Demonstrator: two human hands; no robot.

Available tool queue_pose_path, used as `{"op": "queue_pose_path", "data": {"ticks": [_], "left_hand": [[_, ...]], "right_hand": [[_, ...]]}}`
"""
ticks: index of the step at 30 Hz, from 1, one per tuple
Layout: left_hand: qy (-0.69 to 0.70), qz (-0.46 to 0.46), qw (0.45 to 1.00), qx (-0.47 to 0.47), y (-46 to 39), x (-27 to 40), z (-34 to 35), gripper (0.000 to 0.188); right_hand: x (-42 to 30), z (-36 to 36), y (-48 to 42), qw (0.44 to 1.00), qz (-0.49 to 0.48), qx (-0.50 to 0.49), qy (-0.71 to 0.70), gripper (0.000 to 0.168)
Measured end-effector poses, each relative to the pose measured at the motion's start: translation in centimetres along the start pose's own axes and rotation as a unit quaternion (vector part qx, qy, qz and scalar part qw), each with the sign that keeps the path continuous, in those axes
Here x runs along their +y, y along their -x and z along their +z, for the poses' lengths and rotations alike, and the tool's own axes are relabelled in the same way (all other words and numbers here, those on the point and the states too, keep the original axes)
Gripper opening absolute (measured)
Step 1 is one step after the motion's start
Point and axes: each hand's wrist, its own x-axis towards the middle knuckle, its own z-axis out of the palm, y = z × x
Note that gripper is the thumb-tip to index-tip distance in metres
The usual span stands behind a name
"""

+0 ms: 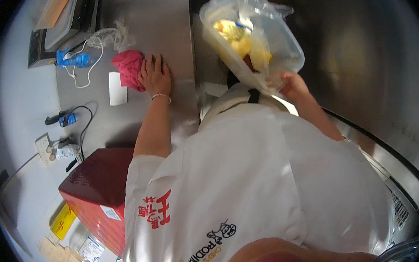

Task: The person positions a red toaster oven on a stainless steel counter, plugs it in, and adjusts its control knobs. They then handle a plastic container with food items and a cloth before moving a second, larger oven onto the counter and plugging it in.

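Note:
My left hand (156,78) lies flat on the steel counter (178,104), fingers spread, its outer side against a crumpled pink cloth (130,69). A white rectangular item (116,88) lies beside the cloth. My right hand (292,86) grips the near end of a translucent plastic container (286,49), tilted beside the counter in front of my body. Yellow items (241,45) and clear plastic film or bags show inside it; what they are is unclear. The fingers of my right hand are partly blurred.
Clear plastic wrap (113,37), a blue bottle (80,60) and a white cable (89,79) lie towards the wall. Nearer me are a black-handled tool (55,118), a wall socket (43,147) and a large red box-shaped object (95,180). A steel surface (359,63) stands at the right.

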Motion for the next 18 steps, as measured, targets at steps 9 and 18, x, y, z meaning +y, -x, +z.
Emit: {"op": "queue_pose_path", "data": {"ticks": [9,18], "left_hand": [[0.009,0.001,0.999,-0.048,0.0,-0.1,-0.7,0.039],[0.009,0.024,0.992,-0.121,-0.9,1.9,-1.8,0.039]], "right_hand": [[6.8,-4.3,-16.2,0.968,0.061,0.180,0.162,0.052],[6.6,2.7,-37.0,0.771,-0.078,0.081,0.627,0.068]]}}
